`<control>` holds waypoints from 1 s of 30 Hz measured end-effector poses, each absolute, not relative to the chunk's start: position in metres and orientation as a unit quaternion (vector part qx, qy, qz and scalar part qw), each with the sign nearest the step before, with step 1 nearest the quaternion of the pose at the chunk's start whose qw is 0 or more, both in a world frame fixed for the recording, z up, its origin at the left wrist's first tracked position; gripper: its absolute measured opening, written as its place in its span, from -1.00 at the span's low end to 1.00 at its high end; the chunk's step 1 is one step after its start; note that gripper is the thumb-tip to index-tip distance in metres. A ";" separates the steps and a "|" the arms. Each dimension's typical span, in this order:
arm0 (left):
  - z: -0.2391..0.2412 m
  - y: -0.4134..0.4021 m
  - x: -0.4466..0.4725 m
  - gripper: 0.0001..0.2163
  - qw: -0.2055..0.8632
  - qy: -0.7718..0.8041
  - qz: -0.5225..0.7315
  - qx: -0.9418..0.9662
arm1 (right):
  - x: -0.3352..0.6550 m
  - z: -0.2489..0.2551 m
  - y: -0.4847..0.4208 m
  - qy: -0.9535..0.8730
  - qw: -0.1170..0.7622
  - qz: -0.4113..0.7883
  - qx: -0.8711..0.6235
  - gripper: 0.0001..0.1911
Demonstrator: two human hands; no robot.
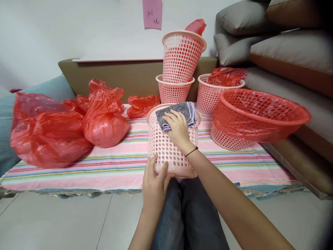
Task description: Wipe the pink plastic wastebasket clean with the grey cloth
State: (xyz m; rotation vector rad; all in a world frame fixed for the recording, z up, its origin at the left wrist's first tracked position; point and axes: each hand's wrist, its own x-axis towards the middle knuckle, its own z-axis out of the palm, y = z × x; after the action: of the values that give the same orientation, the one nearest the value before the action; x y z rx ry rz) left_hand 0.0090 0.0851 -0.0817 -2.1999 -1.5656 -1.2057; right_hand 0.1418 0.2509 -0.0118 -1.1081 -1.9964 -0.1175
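A pale pink perforated plastic basket (162, 144) lies tilted in front of me, its base toward me and its wider rim away. My left hand (155, 178) holds it by the base end, fingers and thumb spread along the lower left side. A folded dark grey cloth with lilac edging (187, 110) rests on the basket's upper side near the rim. Pressing it there is my right hand (179, 129), fingers laid across the cloth. A dark cord circles the right wrist. The basket's underside and interior are mostly hidden.
Behind stand two stacked pink baskets (179, 59). At right are a basket holding red plastic (208, 99) and one lined with a red bag (231, 139). Filled red bags (106, 125) sit left on the striped cloth (125, 175). Grey cushions (291, 45) pile up at right.
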 end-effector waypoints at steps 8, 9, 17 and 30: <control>-0.089 0.085 0.008 -0.71 0.085 -0.528 -0.407 -0.741 | 0.142 -0.013 0.251 -0.793 0.411 -0.047 -0.447 -0.46; -0.089 0.085 0.008 -0.71 0.086 -0.528 -0.407 -0.741 | 0.142 -0.013 0.251 -0.794 0.410 -0.048 -0.447 -0.46; -0.089 0.086 0.010 -0.73 0.094 -0.537 -0.406 -0.734 | 0.140 -0.012 0.250 -0.797 0.407 -0.048 -0.443 -0.49; -0.086 0.081 0.010 -0.63 0.030 -0.543 -0.413 -0.731 | 0.141 -0.012 0.251 -0.796 0.405 -0.055 -0.446 -0.47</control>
State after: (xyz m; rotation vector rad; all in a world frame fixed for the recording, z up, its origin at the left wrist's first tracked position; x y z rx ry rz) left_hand 0.0098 0.0808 -0.0861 -2.2537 -1.6730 -1.2737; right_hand 0.1410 0.2513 -0.0123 -1.1258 -2.0086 -0.1387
